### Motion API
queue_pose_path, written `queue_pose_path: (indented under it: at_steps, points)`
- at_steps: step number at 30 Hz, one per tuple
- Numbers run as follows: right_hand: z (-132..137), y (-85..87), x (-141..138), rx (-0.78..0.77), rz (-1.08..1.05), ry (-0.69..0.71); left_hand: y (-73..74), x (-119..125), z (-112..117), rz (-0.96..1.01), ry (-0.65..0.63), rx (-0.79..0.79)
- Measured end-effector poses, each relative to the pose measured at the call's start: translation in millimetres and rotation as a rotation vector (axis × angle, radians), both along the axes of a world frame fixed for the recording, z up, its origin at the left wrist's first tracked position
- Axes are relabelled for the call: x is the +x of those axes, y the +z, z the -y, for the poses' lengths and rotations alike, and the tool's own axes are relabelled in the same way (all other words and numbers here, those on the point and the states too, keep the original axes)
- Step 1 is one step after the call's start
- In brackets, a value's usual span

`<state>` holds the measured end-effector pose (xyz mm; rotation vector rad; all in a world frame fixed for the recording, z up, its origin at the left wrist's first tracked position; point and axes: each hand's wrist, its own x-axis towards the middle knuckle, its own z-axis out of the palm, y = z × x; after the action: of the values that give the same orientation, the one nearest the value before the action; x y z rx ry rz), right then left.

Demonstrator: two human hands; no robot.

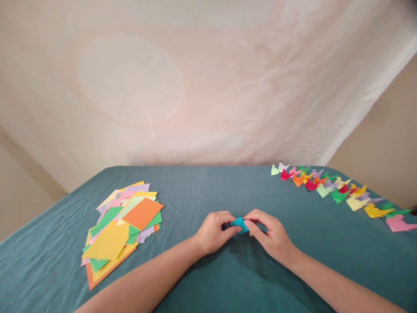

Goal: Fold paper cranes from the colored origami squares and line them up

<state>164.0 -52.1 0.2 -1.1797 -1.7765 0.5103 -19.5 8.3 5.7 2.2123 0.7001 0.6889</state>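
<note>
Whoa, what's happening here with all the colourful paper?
A person's left hand and right hand pinch a small blue-green folded paper between their fingertips, just over the teal tablecloth. To the left lies a loose pile of coloured paper squares. On the right, a row of small folded paper figures in many colours runs along the table's far edge.
</note>
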Motion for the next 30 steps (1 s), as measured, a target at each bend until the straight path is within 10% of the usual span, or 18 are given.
queue_pose_path:
  at_steps: [30]
  points:
    - [0.4,1.4,-0.2,-0.050,-0.071,0.042,-2.6,-3.2,2.1,-0.005,-0.011,0.133]
